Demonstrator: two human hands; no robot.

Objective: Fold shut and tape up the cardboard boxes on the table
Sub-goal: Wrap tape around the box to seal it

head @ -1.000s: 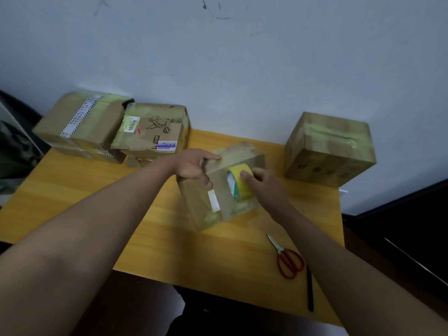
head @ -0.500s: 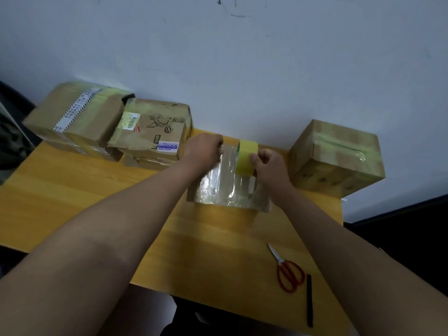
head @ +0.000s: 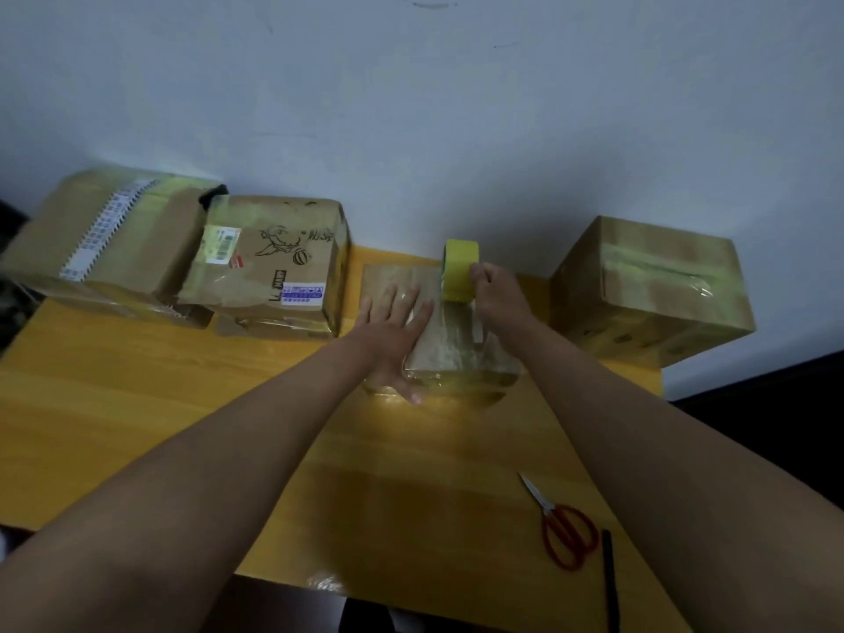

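The small cardboard box being taped sits on the yellow wooden desk, near its far edge and a little right of the middle, its top glossy with clear tape. The left hand lies flat on the top with fingers spread and straight, the thumb hanging over the box's near side. The right hand grasps the yellow tape roll, which stands on edge over the far right part of the top.

Just right of it, at the desk's far right corner, stands a closed box with tape over its seam. To the left along the far edge sits a box with a cartoon print and labels, and past it, at the far left corner, a larger box with a white printed strip.

Red-handled scissors lie near the front right corner, a black pen just beside them. A plain pale wall rises behind the desk; the floor on the right is dark.
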